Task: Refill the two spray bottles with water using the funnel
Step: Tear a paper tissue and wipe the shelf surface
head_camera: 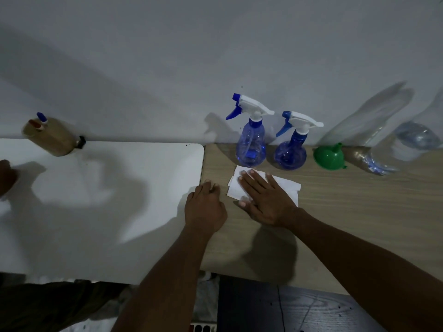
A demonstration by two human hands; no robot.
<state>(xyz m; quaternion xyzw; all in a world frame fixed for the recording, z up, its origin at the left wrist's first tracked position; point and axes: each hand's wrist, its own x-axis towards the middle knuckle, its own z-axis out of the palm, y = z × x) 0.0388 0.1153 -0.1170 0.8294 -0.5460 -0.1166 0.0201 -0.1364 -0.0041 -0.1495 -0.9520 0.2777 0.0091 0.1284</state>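
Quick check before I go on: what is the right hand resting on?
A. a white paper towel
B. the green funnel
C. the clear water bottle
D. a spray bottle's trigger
A: the right hand lies flat, fingers spread, on the white paper towel in front of the two spray bottles, clear of the funnel.

A plain pale wall (167, 56) stands behind a white surface (107, 200) butted against a light wood-grain surface (359, 212). Dim light throws soft shadows.

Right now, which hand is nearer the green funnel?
Right. The right hand lies flat on the tissue, left of the green funnel; the left hand is farther left.
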